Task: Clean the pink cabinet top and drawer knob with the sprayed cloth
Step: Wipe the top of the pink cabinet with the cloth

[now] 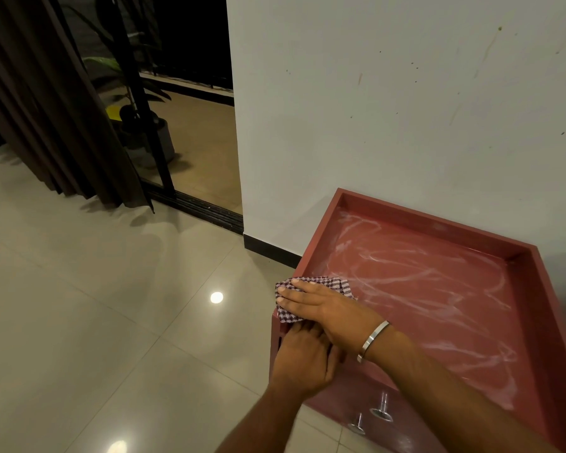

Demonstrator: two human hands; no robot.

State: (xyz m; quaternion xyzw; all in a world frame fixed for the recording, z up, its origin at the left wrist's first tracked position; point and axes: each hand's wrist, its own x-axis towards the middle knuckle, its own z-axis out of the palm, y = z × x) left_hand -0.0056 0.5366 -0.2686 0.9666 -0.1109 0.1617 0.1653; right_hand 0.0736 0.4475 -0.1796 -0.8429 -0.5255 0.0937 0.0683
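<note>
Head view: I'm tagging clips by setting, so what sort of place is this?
Probably a room in a home: a pink cabinet against a marked white wall, glossy floor tiles, and a dark curtain beside a sliding glass door with a potted plant outside.

A checked cloth [311,297] lies flat on the streaked pink cabinet top's [422,289] near-left corner.

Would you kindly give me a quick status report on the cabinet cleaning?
Right hand flat, pressing the cloth on the cabinet top front-left corner. Left hand on cabinet front just below. Top streaked with white smears. Knobs untouched; nothing in the way.
</note>
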